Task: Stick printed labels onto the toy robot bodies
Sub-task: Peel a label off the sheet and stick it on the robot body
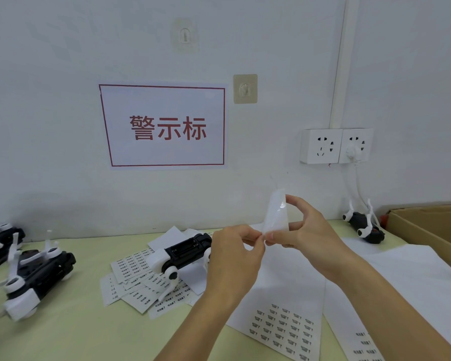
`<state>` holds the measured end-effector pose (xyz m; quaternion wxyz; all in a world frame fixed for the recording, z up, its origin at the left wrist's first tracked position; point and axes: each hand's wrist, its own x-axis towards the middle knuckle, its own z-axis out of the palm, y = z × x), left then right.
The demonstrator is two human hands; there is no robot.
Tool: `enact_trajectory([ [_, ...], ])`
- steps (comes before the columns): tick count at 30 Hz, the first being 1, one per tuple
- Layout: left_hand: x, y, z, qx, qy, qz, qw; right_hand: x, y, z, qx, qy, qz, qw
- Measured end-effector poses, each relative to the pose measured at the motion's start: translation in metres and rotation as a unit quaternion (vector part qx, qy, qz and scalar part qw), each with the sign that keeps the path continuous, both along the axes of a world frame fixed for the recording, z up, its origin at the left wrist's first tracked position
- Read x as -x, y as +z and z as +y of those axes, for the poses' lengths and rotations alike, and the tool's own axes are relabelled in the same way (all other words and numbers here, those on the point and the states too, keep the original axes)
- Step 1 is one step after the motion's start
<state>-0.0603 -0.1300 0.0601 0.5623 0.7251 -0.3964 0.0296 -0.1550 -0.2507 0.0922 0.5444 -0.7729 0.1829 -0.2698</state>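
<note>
Hands (pixel 264 237) pinch curled label strip (pixel 276 213) between them, midair.

A single head-worn camera looks forward and slightly down from close behind the pale yellow-green tabletop (pixel 71 332), facing the white wall (pixel 63 61) with its red-bordered paper sign (pixel 164 126). The wide lens bends the edges; both forearms enter from the bottom.
</note>
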Motion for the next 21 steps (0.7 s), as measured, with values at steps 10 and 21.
enact_trajectory([
  [10,0.0011,0.0003,-0.0002,0.010,-0.002,0.025,1.000,0.0008,-0.0015,-0.0017,-0.005,0.004,0.004,1.000],
  [21,0.0000,0.0032,0.0012,0.042,-0.025,0.113,0.992,0.0015,-0.0017,-0.0041,-0.008,0.011,0.010,1.000],
])
